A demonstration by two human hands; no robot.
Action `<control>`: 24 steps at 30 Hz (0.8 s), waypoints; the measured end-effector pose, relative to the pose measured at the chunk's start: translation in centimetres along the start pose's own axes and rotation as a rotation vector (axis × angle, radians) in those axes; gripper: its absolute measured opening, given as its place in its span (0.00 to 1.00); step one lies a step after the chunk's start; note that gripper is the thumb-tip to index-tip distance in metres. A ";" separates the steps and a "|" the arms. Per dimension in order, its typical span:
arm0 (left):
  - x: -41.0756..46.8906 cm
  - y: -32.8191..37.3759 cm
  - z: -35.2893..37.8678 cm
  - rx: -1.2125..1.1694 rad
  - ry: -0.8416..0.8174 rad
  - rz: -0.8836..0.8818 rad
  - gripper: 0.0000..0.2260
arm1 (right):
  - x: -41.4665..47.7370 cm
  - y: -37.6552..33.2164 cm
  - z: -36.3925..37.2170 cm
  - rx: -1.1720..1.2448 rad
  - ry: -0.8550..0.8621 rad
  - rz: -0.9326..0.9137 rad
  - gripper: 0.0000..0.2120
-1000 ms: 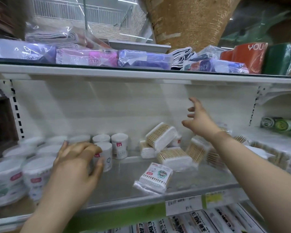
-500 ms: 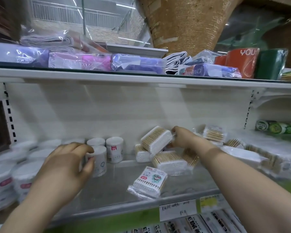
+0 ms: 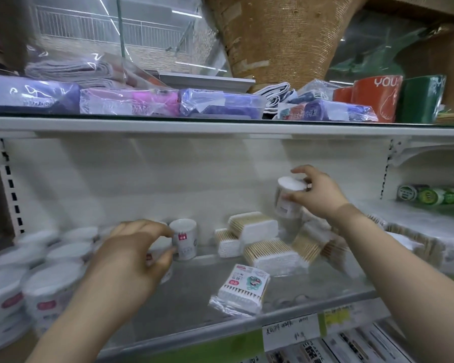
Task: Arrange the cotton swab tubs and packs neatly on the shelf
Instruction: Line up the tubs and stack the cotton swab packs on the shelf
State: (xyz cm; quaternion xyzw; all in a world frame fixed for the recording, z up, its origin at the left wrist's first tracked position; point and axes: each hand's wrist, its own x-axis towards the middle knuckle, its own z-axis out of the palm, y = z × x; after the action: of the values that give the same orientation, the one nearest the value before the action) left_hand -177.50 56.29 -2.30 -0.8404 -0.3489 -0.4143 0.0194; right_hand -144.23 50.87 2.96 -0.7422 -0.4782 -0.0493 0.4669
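Right hand (image 3: 323, 196): grip closed round a small clear cylindrical cotton swab tub (image 3: 288, 199), white-topped, lifted above the shelf (image 3: 194, 292) near the back wall. Left hand (image 3: 131, 255): fingers curled on a second round tub (image 3: 165, 260), mostly hidden, beside an upright tub (image 3: 183, 242) with a red label. Below the right hand, blocky packs of wooden-stemmed swabs (image 3: 270, 255), heaped askew. Nearer the edge, a flat crinkled plastic pack (image 3: 243, 286). At left, wide white-lidded tubs (image 3: 50, 284), blurred.

Back panel (image 3: 147, 184): white, plain | uprights (image 3: 9, 187): slotted, far left and right | upper shelf (image 3: 220, 124): white edge, wrapped cloths above | woven column (image 3: 281, 40): tan, top centre | ceiling strip lights (reflected, upper left)
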 end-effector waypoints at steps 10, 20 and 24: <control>-0.2 1.5 1.1 -0.569 -0.153 -0.113 0.15 | -7.2 -9.1 2.8 0.651 -0.571 0.151 0.18; -0.4 1.2 1.3 -0.525 -0.203 -0.201 0.20 | -9.2 -11.1 6.4 0.663 -0.571 0.150 0.15; -0.8 1.1 1.0 -0.568 -0.250 -0.199 0.20 | -9.7 -11.3 6.5 0.656 -0.611 0.153 0.16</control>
State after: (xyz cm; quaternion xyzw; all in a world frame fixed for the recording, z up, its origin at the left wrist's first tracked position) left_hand -176.51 55.34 -3.31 -0.8182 -0.2995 -0.3888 -0.2994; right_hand -160.45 50.42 1.59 -0.5687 -0.5281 0.3607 0.5173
